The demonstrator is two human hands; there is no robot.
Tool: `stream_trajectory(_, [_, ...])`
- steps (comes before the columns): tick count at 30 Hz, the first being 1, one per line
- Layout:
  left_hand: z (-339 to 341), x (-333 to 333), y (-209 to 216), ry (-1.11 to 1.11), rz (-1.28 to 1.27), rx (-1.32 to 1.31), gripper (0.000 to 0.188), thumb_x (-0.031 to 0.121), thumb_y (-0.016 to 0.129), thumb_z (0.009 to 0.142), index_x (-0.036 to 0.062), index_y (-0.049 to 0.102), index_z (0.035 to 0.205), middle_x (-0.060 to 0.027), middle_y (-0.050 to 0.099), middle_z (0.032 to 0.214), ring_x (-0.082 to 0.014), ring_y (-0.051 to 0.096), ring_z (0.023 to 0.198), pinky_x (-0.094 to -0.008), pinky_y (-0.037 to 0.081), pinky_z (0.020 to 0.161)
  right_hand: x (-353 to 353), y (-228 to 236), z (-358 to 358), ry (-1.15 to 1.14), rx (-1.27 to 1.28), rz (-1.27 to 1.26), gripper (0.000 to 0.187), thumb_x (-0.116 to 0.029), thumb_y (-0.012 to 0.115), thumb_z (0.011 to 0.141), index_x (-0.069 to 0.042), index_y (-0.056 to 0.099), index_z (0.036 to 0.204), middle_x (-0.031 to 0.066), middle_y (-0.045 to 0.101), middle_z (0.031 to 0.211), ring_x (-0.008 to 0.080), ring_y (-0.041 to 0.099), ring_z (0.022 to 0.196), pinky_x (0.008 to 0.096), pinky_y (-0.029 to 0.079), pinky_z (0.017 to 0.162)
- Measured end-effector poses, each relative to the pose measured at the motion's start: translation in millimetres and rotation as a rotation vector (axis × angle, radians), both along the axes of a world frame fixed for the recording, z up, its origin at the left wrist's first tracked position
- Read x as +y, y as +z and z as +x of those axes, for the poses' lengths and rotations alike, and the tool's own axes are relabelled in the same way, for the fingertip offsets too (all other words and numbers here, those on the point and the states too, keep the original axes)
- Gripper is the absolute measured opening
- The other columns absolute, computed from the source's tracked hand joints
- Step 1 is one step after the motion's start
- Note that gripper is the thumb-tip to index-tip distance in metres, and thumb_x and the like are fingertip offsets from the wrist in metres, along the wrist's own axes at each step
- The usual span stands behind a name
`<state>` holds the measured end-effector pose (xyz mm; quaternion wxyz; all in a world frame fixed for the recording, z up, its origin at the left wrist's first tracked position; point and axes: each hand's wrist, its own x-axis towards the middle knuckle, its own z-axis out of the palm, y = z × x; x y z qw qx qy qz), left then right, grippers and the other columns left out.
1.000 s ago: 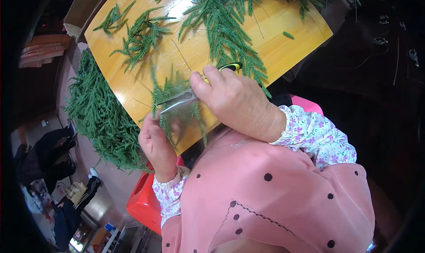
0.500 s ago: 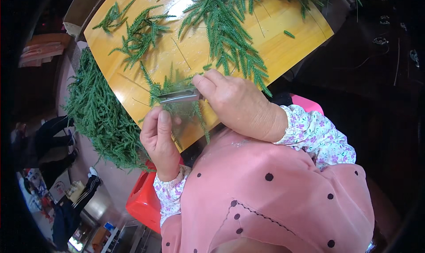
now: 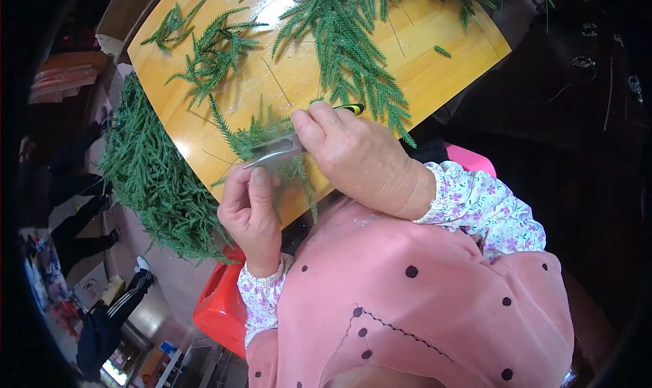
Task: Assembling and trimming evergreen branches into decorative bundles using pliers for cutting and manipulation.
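Observation:
My right hand (image 3: 356,153) is closed around a silver metal hand tool (image 3: 273,151), with a yellow and black handle end (image 3: 352,108) showing above the knuckles. I cannot tell the tool's exact kind. Thumb and forefinger of my left hand (image 3: 251,208) pinch together at the tool's tip; what they hold is too small or hazy to name. Behind the hands, a green artificial pine sprig (image 3: 248,135) lies over the table edge, partly hidden by the tool and a blurred, see-through patch. A large bunch of green branches (image 3: 346,45) spreads across the yellow wooden table (image 3: 448,79).
Loose sprigs (image 3: 217,51) and thin dark stems lie on the table's left part. A big heap of greenery (image 3: 156,177) stands left of the table, beside a red plastic stool (image 3: 221,300). Another person's legs (image 3: 129,300) show at the lower left.
My right hand has turned slightly, and the yellow and black handle end now shows. The left fingertips have shifted a little right, up against the tool's tip. People at the left have moved.

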<state>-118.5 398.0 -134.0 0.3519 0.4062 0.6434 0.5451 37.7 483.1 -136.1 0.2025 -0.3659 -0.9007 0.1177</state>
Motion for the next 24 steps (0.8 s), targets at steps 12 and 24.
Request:
stream_trajectory(12, [11.8, 7.8, -11.7, -0.031, -0.015, 0.301, 0.006, 0.003, 0.065, 0.084, -0.0016, 0.065, 0.087, -0.0103, 0.064, 0.085, -0.0219, 0.058, 0.081, -0.0317, 0.044, 0.079, 4.4, -13.2, -4.6, 0.011, 0.116, 0.092, 0.039, -0.011, 0.059, 0.072, 0.004, 0.054, 0.107, 0.0104, 0.057, 0.092, 0.0221, 0.059, 0.081, 0.0310, 0.052, 0.069])
stream_trajectory(24, [8.3, 11.9, -14.3, -0.059, 0.030, 0.424, 0.009, 0.002, 0.066, 0.081, -0.0002, 0.066, 0.090, -0.0105, 0.065, 0.086, -0.0242, 0.060, 0.084, -0.0335, 0.043, 0.083, 15.7, -51.2, -15.0, 0.056, 0.608, 0.021, 0.041, -0.004, 0.062, 0.069, 0.000, 0.054, 0.109, 0.0132, 0.059, 0.095, 0.0323, 0.056, 0.093, 0.0415, 0.045, 0.081])
